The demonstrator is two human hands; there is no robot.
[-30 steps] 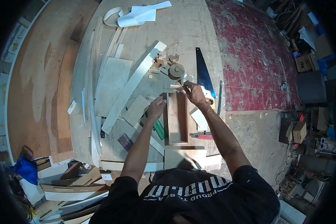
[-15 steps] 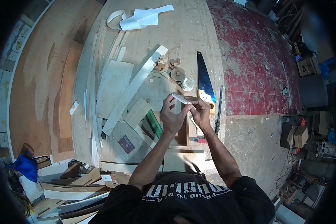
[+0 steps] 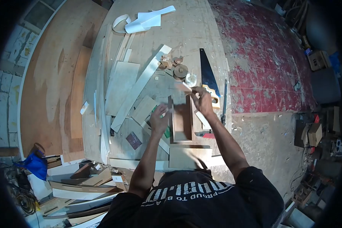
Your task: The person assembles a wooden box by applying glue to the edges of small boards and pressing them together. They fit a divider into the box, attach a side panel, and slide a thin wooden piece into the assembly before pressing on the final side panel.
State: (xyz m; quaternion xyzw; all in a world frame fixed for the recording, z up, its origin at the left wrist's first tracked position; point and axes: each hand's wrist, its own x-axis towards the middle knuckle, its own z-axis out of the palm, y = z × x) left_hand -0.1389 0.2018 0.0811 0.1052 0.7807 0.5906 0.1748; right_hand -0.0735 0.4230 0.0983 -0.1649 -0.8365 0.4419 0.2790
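Note:
My right hand [image 3: 203, 101] pinches a small flat pale piece [image 3: 184, 86], blurred by motion, near the saw handle. My left hand [image 3: 159, 120] is at the left side of a small open wooden box [image 3: 182, 121]; its fingers are curled and blurred, and whether they touch the box is unclear. The box lies on the table between both hands. A green item [image 3: 167, 132] shows partly beside my left hand. Above the box stand a round wooden disc [image 3: 180, 71] and a clear jar [image 3: 191, 79].
A handsaw [image 3: 208, 70] lies right of the jar. Long boards [image 3: 140, 87] and a dark red rectangle [image 3: 133, 140] are on the left. White paper strips [image 3: 144, 22] lie at the far end. A pale board [image 3: 190, 157] is near my body.
My hands have moved apart. The pale piece has left my left hand and stays in my right, slightly farther up. The box between them now shows fully. The view has shifted slightly.

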